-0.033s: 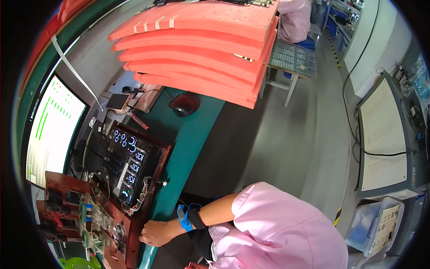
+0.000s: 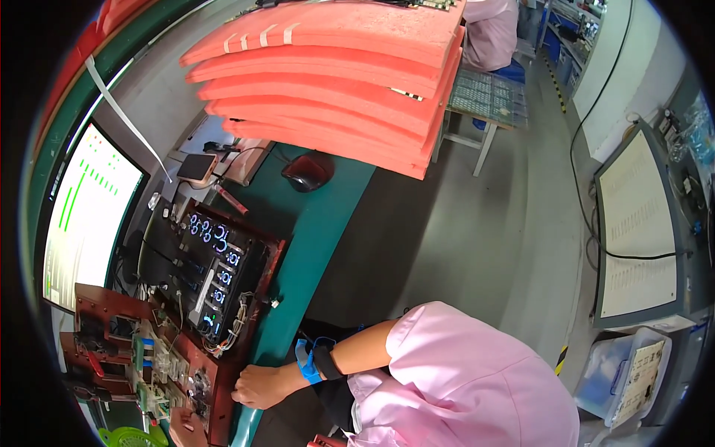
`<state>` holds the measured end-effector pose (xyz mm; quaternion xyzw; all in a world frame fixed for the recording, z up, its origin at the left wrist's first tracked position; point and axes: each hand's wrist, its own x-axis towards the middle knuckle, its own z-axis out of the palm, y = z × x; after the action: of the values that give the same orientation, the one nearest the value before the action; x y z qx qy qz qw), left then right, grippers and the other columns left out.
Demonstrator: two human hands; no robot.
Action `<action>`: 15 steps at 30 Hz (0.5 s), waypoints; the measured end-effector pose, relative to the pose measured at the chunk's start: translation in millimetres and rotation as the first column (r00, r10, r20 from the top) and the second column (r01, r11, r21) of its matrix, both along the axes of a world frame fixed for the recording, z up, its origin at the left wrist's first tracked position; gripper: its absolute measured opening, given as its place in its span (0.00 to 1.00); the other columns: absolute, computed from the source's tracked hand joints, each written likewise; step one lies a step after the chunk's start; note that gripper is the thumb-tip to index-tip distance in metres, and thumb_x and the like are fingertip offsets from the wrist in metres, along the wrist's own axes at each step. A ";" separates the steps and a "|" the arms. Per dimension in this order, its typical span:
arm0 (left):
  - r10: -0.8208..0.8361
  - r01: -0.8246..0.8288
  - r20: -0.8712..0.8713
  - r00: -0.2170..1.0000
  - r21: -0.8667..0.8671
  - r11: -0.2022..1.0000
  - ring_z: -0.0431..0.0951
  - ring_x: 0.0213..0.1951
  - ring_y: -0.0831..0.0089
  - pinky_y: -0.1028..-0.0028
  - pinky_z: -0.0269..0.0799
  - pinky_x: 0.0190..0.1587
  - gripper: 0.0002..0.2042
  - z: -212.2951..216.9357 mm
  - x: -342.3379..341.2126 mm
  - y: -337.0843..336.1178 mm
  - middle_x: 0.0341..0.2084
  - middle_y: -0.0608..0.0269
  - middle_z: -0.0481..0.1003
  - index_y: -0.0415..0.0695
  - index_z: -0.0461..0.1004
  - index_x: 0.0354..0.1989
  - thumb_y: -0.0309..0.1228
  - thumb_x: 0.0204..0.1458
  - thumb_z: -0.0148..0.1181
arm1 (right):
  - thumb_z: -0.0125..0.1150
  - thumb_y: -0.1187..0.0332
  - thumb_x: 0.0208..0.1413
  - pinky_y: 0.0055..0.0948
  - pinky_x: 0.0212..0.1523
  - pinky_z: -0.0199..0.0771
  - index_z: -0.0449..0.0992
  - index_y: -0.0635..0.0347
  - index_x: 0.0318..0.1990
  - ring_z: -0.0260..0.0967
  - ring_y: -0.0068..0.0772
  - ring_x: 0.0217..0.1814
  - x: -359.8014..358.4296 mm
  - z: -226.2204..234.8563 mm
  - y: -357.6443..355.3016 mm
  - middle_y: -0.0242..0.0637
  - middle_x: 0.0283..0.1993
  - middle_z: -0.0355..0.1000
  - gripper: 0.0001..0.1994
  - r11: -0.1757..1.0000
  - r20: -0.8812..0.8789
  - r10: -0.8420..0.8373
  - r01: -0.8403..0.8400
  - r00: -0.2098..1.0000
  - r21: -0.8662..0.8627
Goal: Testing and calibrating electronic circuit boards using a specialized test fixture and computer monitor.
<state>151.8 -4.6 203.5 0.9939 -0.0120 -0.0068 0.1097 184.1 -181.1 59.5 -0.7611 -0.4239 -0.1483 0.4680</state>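
My right hand (image 2: pixel 264 387), with a blue strap (image 2: pixel 306 363) at its wrist, is closed in a fist at the front edge of the green bench, beside a dark red test fixture (image 2: pixel 222 395). What is inside the fist, if anything, is hidden. At the lower edge, my left hand (image 2: pixel 186 430) is by the fixture's near side, close to its green circuit boards and clear blocks (image 2: pixel 160 365); its fingers only partly show. Beyond the hands, a black display panel (image 2: pixel 216 276) glows with white lit symbols, and a bundle of wires (image 2: pixel 237 328) hangs at its corner.
A lit monitor (image 2: pixel 89 216) stands at the left. Stacked pink foam sheets (image 2: pixel 328 82) overhang the bench (image 2: pixel 328 216) near a dark computer mouse (image 2: pixel 307 171). A green basket (image 2: pixel 132 437) lies at the lower left. A clear bin (image 2: pixel 622 380) stands right; another person (image 2: pixel 489 37) sits far back.
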 end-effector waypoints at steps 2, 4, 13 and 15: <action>-0.010 0.009 -0.009 1.000 -0.065 0.998 0.72 0.31 0.63 0.67 0.67 0.35 0.13 2.2 1.4 -4.9 0.29 0.51 0.73 0.36 0.69 0.38 0.28 0.42 0.55 | 0.50 0.71 0.37 0.41 0.21 0.63 0.67 0.65 0.14 0.64 0.49 0.20 0.8 2.5 0.6 0.47 0.14 0.65 0.08 1.000 -0.009 0.009 -0.009 1.000 -0.010; -0.015 0.013 -0.019 1.000 -0.102 0.995 0.72 0.31 0.62 0.67 0.67 0.35 0.13 3.1 3.1 -7.7 0.29 0.51 0.73 0.36 0.69 0.38 0.28 0.42 0.55 | 0.50 0.71 0.36 0.40 0.21 0.63 0.67 0.65 0.14 0.64 0.49 0.20 0.5 5.8 1.9 0.47 0.14 0.65 0.08 0.999 -0.024 0.020 -0.021 0.999 -0.032; 0.005 -0.005 0.051 0.999 -0.003 1.000 0.71 0.38 0.59 0.66 0.65 0.41 0.16 1.6 -5.3 -18.1 0.38 0.50 0.71 0.37 0.68 0.42 0.31 0.44 0.54 | 0.49 0.71 0.39 0.39 0.17 0.61 0.67 0.68 0.26 0.62 0.47 0.16 1.1 31.4 13.1 0.43 0.14 0.63 0.08 0.997 0.134 0.075 -0.077 0.988 0.012; -0.095 0.092 0.216 0.972 0.026 0.995 0.69 0.42 0.59 0.66 0.64 0.44 0.16 -2.1 -15.6 -16.2 0.41 0.51 0.69 0.39 0.68 0.43 0.32 0.45 0.54 | 0.48 0.71 0.41 0.38 0.16 0.59 0.64 0.70 0.35 0.62 0.46 0.17 -7.9 49.2 16.3 0.43 0.16 0.63 0.13 0.997 0.133 0.064 -0.069 0.989 0.032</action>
<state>136.1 -20.8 201.4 0.9878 -0.0706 0.0964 0.0995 176.2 -164.8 108.7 -0.7264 -0.4763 -0.1903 0.4575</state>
